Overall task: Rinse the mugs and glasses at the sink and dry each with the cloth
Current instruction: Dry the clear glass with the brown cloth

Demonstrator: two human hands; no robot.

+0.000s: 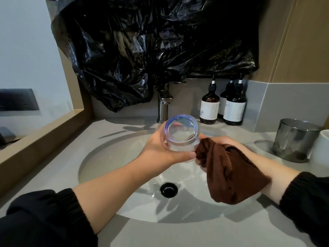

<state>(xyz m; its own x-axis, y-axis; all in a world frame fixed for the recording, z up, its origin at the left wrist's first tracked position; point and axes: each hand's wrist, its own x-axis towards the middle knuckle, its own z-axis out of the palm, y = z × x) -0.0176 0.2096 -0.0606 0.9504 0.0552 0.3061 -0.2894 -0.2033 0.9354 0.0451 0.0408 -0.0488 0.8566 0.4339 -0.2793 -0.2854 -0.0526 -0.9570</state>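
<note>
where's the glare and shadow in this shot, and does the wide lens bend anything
Head view: glare streaks the crumpled black plastic bag and a bluish sheen rims the clear glass tumbler; arm shadows cross the pale oval sink basin under the dark brown cloth; the wide lens splays the tan wall panels outward towards the top.

A crumpled black plastic bag [151, 41] hangs across the wall at the back, glossy and creased, and its lower folds drape over the top of the steel tap [163, 107]. Just right of the tap, three dark brown pump bottles [210, 107] with white labels stand close together in the back corner of the grey table [178, 234]. Further right a shiny metal container [293, 139] stands upright on the table. At the left, a tan ledge [44, 129] borders the table, and a dark plate [17, 99] sits on the pale wall.
</note>
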